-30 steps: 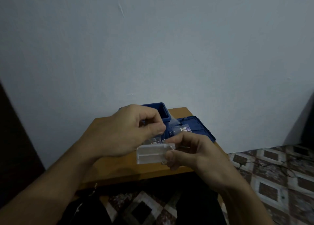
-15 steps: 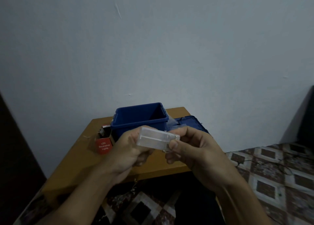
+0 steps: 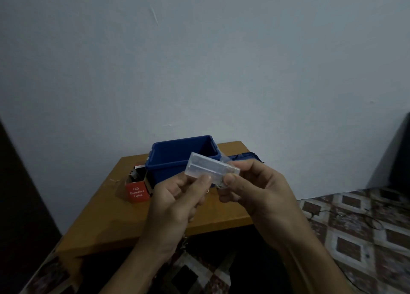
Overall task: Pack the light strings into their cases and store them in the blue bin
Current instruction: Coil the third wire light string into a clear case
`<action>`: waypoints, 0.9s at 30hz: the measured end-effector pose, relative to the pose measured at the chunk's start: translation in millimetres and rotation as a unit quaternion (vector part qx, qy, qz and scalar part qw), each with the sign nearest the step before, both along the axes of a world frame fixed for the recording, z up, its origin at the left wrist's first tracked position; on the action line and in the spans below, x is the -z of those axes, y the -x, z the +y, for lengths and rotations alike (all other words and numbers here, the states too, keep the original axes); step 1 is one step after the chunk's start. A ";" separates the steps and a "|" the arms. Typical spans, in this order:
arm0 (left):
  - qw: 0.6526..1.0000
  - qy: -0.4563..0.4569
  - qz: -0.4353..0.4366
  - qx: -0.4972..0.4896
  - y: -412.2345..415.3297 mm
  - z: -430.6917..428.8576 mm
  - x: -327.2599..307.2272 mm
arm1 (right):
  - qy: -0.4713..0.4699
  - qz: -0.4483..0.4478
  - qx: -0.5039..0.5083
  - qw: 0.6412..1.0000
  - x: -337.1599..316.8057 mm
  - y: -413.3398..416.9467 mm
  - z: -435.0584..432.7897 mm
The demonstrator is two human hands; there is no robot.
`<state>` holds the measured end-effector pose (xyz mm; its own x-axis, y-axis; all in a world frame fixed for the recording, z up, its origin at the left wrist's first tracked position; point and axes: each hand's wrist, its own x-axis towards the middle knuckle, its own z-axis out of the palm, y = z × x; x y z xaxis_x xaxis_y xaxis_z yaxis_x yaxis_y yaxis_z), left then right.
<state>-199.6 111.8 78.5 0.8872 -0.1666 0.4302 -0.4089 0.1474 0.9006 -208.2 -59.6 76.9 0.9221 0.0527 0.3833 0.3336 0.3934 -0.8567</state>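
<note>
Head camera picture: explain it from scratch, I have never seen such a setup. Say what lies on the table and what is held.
There is no machine here. A person wears one camera on the head, looking forward and down, so you see their own arms. The left hand and right hand each pinch an end of a small clear plastic case, above a wooden table. On the table stand an open blue bin and a red box marked LED Decorative Lights; a blue lid lies behind the right hand. What the case holds is too dim to tell.
</note>
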 end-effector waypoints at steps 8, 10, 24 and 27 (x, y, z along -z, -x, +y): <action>0.998 0.000 -0.008 -0.060 7.9 -7.7 -0.3 | 0.040 -0.061 0.051 0.996 -4.5 4.9 -0.6; 0.997 0.012 -0.004 -0.073 9.0 -9.5 -0.4 | 0.048 -0.083 0.066 0.993 -3.8 5.5 0.9; 0.996 -0.034 -0.018 -0.085 16.9 -11.3 -6.1 | 0.134 -0.092 0.064 0.985 2.8 0.5 -3.8; 0.991 -0.094 -0.023 -0.091 20.2 -11.4 -10.5 | 0.191 -0.083 0.053 0.977 5.4 -2.3 -9.7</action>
